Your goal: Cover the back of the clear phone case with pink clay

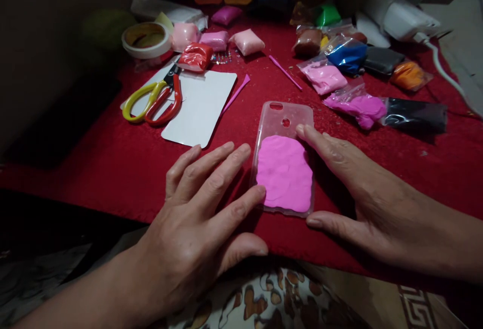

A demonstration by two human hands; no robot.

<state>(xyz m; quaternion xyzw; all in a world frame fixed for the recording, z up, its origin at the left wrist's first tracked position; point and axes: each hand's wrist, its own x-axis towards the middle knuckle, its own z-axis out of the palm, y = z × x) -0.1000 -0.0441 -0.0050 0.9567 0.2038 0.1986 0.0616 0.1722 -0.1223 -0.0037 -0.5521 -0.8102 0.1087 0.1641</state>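
Note:
A clear phone case (269, 120) lies on the red cloth with its camera cutout at the far end. A flattened, lumpy sheet of pink clay (285, 175) covers most of its back below the round hole. My left hand (204, 213) has its fingers spread, and the index fingertip presses the clay's lower left edge. Along the right side, my right hand (350, 188) steadies the case, forefinger on the upper right edge and thumb at the lower right corner.
Scissors (162, 95) rest on a white card (196, 107), near a tape roll (146, 39). Pink plastic tools (286, 73) lie beyond the case. Several bagged clays (347, 55) sit at right beside a white charger (403, 17) with its cable. The red-covered table's (94, 183) front edge is close.

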